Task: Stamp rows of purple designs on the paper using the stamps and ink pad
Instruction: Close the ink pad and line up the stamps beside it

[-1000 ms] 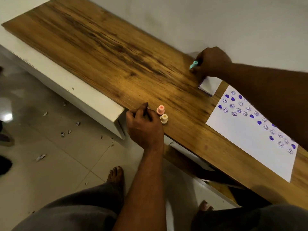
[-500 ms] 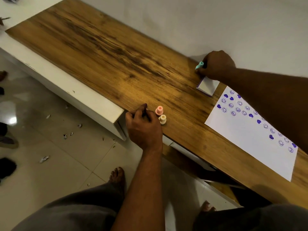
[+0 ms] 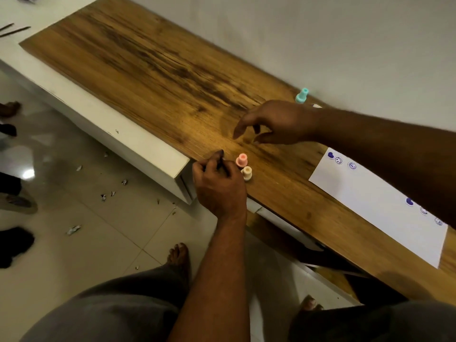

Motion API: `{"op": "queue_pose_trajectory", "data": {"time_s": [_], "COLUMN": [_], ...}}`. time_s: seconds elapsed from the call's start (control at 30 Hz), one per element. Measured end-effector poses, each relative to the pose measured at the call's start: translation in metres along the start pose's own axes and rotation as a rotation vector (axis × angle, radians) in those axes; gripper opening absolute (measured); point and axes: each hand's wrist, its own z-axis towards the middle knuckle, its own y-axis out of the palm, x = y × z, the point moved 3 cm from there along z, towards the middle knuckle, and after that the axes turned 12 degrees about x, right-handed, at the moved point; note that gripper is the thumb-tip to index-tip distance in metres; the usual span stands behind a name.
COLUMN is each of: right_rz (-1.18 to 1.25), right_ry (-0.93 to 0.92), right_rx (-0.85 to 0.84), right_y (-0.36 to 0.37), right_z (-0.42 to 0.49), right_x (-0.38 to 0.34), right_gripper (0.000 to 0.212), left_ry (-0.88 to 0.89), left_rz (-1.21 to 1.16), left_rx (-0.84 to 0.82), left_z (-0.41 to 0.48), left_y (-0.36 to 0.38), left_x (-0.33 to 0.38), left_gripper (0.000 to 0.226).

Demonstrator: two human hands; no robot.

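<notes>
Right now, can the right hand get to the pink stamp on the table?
Probably yes. The right hand is open and empty above bare wood, with nothing between it and the pink stamp. The left hand rests close beside that stamp, so fingers could bump.

Two stamps point(image 3: 244, 167) are set touching, one behind the other, near the tabletop's point(image 3: 153, 70) front edge, just right of the left hand point(image 3: 218, 186). A third stamp point(image 3: 302, 95) is stood at the back edge by the wall. The paper point(image 3: 375, 206) is laid to the right, partly covered by the right forearm; the right hand point(image 3: 276, 123) is held between the stamps.
</notes>
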Motion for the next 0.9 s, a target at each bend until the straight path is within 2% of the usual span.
{"op": "queue_pose_trajectory", "data": {"time_s": [0.27,0.8,0.9], "right_rz": [-0.02,-0.052,-0.065], "right_ry": [-0.144,-0.176,-0.161], "right_rx": [-0.139,-0.112,-0.06], "right_y": [0.023,0.024,0.024], "right_z": [0.013,0.016,0.015], "right_x": [-0.013,-0.017,-0.018], "right_gripper": [0.051,0.038,0.032], "left_ry": [0.006,0.024,0.026], "left_rz": [0.0,-0.002,-0.012], "left_rx": [0.012,0.023,0.027], "left_z": [0.001,0.0,0.001], "left_y": [0.001,0.002,0.002], "left_x": [-0.003,-0.004,-0.004], "left_gripper": [0.021,0.022,0.022]}}
